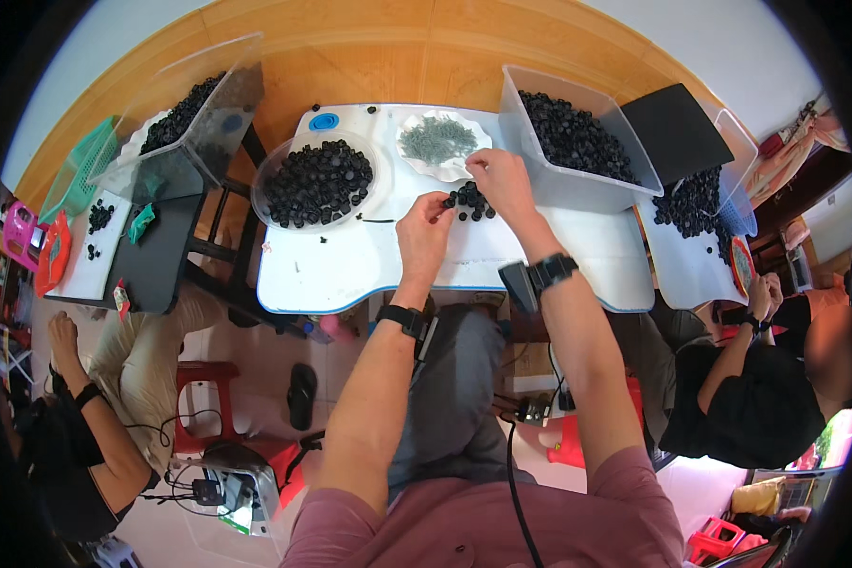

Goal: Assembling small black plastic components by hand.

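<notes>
Between the thumb and fingers of my left hand point(424, 235) is a small black knob-like piece point(449, 202). Beside it on the white table lies a little heap of similar black pieces point(475, 202). My right hand point(504, 182) is closed in a pinch just above the heap, by the lower right rim of a white scalloped plate point(409, 159). Whatever its fingertips hold is too small to make out. Many tiny grey-green metallic-looking bits point(437, 139) lie on that plate.
Left on the table point(350, 275) stands a round clear tub point(260, 199) full of black pieces. A clear plastic bin point(577, 194) holds more at right. People sit at side tables, one person point(748, 398) at right, another person point(85, 445) at left. A red stool point(204, 379) stands lower left.
</notes>
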A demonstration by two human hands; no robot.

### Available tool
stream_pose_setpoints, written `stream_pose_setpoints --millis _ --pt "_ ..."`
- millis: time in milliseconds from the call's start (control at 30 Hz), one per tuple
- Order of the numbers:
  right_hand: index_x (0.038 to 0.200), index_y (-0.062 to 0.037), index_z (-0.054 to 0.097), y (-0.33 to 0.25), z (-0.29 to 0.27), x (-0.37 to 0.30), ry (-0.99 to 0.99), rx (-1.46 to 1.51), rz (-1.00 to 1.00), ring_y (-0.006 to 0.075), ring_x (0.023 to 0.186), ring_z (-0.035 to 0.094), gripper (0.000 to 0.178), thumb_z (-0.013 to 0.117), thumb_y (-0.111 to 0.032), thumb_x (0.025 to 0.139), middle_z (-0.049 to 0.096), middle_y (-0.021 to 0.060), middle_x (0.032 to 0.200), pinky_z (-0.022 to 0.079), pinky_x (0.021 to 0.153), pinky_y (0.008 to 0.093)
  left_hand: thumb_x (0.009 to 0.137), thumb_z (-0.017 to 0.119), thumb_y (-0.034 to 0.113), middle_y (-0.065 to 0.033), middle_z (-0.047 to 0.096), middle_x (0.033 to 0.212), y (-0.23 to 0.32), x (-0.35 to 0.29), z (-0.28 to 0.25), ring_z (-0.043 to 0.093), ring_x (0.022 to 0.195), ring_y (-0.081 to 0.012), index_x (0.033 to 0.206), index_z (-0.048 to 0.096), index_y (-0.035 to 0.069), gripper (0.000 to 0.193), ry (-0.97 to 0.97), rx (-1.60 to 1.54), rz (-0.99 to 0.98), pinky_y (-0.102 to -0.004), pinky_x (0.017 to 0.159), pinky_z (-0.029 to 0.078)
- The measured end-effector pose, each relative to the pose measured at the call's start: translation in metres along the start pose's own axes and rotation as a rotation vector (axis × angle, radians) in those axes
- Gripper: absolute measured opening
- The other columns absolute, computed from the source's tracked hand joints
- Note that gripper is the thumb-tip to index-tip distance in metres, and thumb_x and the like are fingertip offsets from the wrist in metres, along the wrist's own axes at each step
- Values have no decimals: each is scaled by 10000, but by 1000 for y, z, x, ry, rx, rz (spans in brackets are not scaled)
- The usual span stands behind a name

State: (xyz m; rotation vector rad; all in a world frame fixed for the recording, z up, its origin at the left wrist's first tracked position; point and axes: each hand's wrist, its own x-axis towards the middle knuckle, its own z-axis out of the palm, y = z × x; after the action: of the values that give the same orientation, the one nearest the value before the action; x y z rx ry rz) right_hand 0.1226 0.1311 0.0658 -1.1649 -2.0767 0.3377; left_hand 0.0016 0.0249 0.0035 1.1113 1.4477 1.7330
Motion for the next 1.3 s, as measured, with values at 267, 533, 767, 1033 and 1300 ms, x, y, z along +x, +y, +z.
stream_pose_setpoints --millis 267,533,767,1033,1300 --pt "1007 -16 746 6 35 65 -374 -379 199 417 995 690 249 620 -99 808 710 256 1047 550 881 470 858 720 -10 -117 739 988 -6 0 1 708 900 -151 1100 669 -21 246 -21 -25 26 -280 793 556" --pt "1029 1 733 -3 38 73 -443 -471 226 400 1037 689 300 653 -138 776 701 271 1080 545 914 457 792 771 34 -124 709 941 -5 1 -2 679 781 -198 1057 672 -19 288 52 146 150 -310 721 540" --pt "931 -4 753 8 18 59 -356 -52 270 387 960 704 206 615 -87 802 709 276 961 543 890 420 722 783 30 -143 593 972 -12 -2 5 596 909 -330 983 672 14 284 89 584 357 -423 826 495" --pt "1014 19 725 2 -8 -45 147 265 114 190 668 680 184 614 -81 907 715 142 811 522 639 315 744 776 100 -127 592 1004 0 -8 7 584 963 -323 1060 711 51 326 -8 704 412 -441 844 480" --pt "1027 5 736 20 10 -108 218 606 349 80 596 597 155 674 -67 906 676 52 722 492 562 251 747 789 135 -73 594 1023 -4 -6 10 574 966 -282 941 750 90 203 -93 728 433 -431 804 452"
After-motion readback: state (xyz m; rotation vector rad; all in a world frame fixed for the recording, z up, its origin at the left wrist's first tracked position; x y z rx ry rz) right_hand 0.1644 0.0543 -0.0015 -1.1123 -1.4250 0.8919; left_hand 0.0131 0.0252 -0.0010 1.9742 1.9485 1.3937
